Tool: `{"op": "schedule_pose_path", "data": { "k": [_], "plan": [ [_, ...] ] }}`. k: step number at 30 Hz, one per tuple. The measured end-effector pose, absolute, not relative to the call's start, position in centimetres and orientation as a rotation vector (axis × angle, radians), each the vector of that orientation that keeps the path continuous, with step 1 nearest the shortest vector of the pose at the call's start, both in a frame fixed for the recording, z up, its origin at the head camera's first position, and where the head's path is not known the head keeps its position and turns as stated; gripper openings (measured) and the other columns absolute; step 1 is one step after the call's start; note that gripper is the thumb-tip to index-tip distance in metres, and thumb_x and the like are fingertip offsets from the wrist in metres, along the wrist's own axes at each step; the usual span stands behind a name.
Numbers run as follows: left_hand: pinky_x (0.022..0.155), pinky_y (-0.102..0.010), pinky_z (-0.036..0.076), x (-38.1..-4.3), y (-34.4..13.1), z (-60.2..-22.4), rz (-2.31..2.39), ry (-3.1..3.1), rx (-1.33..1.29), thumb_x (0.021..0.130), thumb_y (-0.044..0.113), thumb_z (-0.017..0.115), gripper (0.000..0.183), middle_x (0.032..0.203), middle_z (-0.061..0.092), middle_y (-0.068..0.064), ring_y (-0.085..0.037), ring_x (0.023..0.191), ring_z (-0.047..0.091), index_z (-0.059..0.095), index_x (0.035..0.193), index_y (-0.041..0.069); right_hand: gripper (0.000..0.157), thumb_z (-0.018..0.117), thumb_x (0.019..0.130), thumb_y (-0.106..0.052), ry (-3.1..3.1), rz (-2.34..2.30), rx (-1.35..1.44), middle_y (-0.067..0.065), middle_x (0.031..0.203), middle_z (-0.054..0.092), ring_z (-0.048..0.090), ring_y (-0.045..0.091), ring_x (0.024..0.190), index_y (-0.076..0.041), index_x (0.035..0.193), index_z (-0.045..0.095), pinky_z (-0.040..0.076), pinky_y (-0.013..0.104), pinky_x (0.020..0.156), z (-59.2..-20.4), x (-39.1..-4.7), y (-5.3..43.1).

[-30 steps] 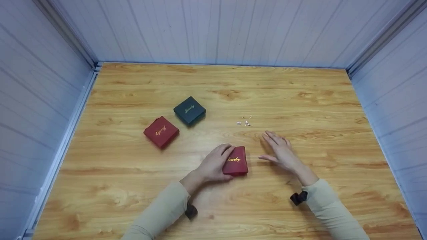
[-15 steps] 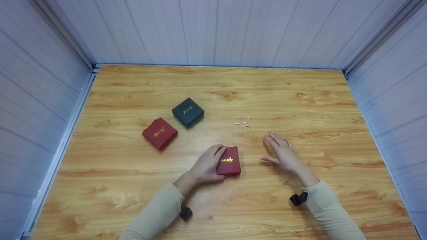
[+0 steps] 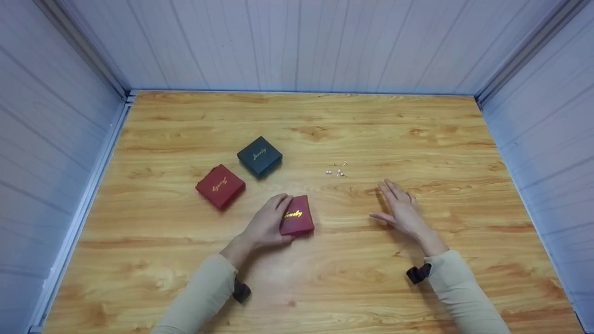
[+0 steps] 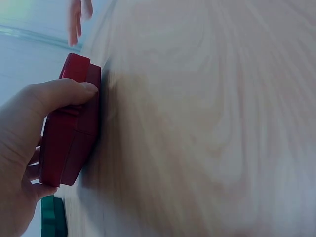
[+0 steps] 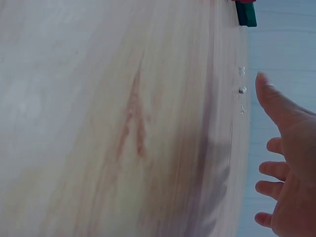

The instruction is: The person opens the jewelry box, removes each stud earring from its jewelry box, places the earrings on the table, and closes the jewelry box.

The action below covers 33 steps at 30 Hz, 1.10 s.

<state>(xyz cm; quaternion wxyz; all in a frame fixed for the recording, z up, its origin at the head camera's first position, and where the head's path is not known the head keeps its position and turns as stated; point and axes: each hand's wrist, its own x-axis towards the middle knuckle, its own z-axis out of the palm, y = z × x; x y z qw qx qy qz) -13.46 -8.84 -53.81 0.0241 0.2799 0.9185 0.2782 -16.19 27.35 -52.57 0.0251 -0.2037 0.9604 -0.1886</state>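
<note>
My left hand point(image 3: 267, 223) grips a red jewelry box point(image 3: 299, 217) with gold lettering on its lid. In the left wrist view the thumb lies along the near side of the red box point(image 4: 69, 133), with fingers around the far side, close over the wooden surface. My right hand point(image 3: 403, 211) is spread with nothing in it, hovering at the right. In the right wrist view that hand point(image 5: 291, 163) shows its thumb apart from the fingers. Several small pearl earrings point(image 3: 340, 173) lie on the table, beyond and left of the right hand.
A second red box point(image 3: 221, 186) and a dark green box point(image 3: 260, 156) rest on the wooden table point(image 3: 394, 120) to the left, both with lids on. Pale panel walls point(image 3: 278, 46) enclose the table at the back and both sides.
My left hand has moved leftward with the red box, coming nearer to the other boxes. My right hand has shifted slightly right, its fingers still spread.
</note>
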Motion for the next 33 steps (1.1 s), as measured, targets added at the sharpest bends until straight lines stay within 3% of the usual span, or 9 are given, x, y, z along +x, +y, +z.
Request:
{"op": "schedule_pose_path", "data": {
  "k": [23,29,33],
  "plan": [
    [0.099,-0.039,0.029,-15.8,-12.9,-53.7,0.855,2.803,0.74,0.058,0.034,0.079,0.098,0.135,0.03,-0.012,-0.024,0.121,0.031,0.029,0.136,0.005,0.084,0.059,0.079,-0.047,2.981,-0.654,-0.547,0.024,0.139,0.022,0.016,0.038,0.127,0.001,0.138,0.023,0.011,0.059,0.096,-52.0,-20.0,25.8],
    [0.1,-0.039,0.027,-16.1,-13.1,-53.1,0.721,2.789,0.724,0.055,0.046,0.079,0.105,0.137,0.029,-0.008,-0.022,0.123,0.028,0.027,0.138,0.009,0.076,0.058,0.082,-0.041,3.008,-0.677,-0.532,0.024,0.139,0.023,0.018,0.037,0.127,0.001,0.137,0.026,0.01,0.058,0.097,-51.8,-21.2,25.5],
    [0.101,-0.04,0.025,-16.5,-13.1,-52.6,0.736,2.812,0.772,0.061,0.06,0.068,0.101,0.139,0.029,-0.01,-0.023,0.126,0.026,0.029,0.138,0.007,0.074,0.052,0.085,-0.044,2.986,-0.688,-0.497,0.023,0.14,0.02,0.016,0.038,0.128,0.0,0.138,0.023,0.007,0.057,0.097,-51.4,-22.0,25.2]
  ]
}}
